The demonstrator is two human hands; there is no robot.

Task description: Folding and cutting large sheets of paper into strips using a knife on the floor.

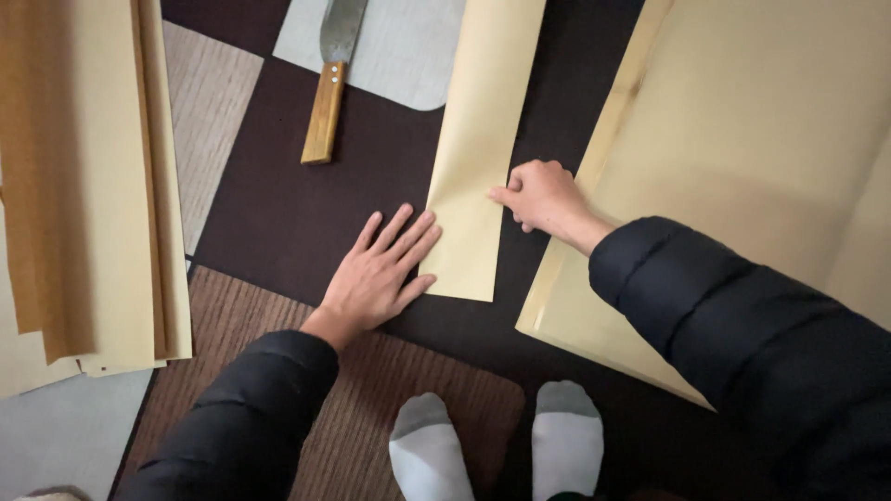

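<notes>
A long narrow strip of tan paper [478, 139] lies on the dark patchwork floor mat [278, 223], running away from me. My left hand [380, 269] rests flat with fingers spread, its fingertips on the strip's left edge near the lower end. My right hand [543, 197] is curled, with the index finger and thumb pinching the strip's right edge. A large tan sheet [742, 158] lies under my right forearm. A knife with a wooden handle [325, 111] lies on the mat beyond my left hand.
A stack of long tan paper strips [88, 186] lies at the left. My two feet in grey and white socks [497, 441] stand at the bottom, on and beside a brown mat piece [371, 390].
</notes>
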